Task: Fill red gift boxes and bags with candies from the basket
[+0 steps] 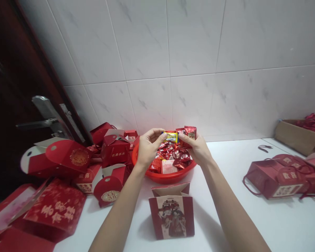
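Both hands meet over a red plastic basin (pixel 164 179) filled with red-wrapped sweets (pixel 173 154). My left hand (pixel 150 145) pinches the left end of a small wrapped candy (pixel 171 137), yellow with blue ends. At the candy's other end is the thumb of my right hand (pixel 198 148), with the fingers closed behind. Red candy packets (pixel 190 131) show just above my right hand; whether it grips them too is hard to tell. In front of the basin, between my forearms, stands an open-topped red gift box (pixel 172 217) with a printed couple on its front.
Several red gift boxes (pixel 114 148) crowd the left side, some with flaps up. More corded red boxes (pixel 275 176) lie at the right, near a cardboard carton (pixel 299 136) of red items. A dark cord (pixel 265 147) lies by the tiled wall (pixel 194 101). A door handle (pixel 39 123) juts out at left.
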Tool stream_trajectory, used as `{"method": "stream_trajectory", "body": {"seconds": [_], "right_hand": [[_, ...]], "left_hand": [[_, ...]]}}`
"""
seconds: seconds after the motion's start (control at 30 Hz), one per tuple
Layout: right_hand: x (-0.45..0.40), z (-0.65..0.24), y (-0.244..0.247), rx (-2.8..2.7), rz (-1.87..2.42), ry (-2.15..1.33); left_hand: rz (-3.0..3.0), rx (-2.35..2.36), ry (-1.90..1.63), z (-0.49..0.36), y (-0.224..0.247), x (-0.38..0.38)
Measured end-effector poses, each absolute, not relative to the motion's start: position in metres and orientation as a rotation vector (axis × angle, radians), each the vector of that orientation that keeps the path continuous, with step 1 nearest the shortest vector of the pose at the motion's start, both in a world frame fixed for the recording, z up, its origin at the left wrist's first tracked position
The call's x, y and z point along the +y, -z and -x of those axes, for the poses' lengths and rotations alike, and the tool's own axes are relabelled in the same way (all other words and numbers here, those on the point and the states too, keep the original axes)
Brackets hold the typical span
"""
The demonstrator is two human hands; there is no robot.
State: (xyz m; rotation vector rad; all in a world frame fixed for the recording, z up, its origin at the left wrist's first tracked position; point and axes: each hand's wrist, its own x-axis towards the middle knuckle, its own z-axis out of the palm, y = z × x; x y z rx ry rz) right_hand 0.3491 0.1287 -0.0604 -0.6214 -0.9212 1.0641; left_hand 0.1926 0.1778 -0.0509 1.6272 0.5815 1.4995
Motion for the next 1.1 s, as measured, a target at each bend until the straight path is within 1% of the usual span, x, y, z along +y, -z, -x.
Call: {"method": "stream_trajectory", "body": {"seconds": [0.17,0.37,0.43,0.53,0.6,0.73,0.8,0.93,1.1], "right_hand": [[0.122,-0.347,0.057,-0.983,0.705,-0.946],[0.128,-0.353,0.061,-0.991,0.862,-0.758],[0.131,-0.354,0.064,-0.961,0.911,-0.7],[0.135,-0.357,0.069,-0.91,0.94,-0.735],[0.137,-0.358,0.072,-0.879,0.938,-0.78],[0.141,-0.358,0.076,-0.838,0.924,-0.812],[0.142,-0.357,0.077,-0.831,0.915,-0.815],[0.142,-0.357,0.076,-0.822,0.912,-0.826],[0.141,-0.362,0.074,-0.812,0.905,-0.796]], "left_hand": [[-1.664,0.554,-1.426,-0.194,0.051,0.175],[-1.734,0.569,-1.199,-0.193,0.057,0.18],[-1.815,0.628,-1.18,-0.189,0.066,0.191],[-2.049,0.851,-1.121,-0.179,0.081,0.213],[-2.24,1.024,-0.912,-0.172,0.087,0.228],[-2.462,1.199,-0.158,-0.169,0.085,0.252],[-2.519,1.222,0.053,-0.176,0.078,0.261],[-2.652,1.225,0.066,-0.204,0.072,0.276],[-2.677,1.222,0.116,-0.241,0.087,0.286]]}}
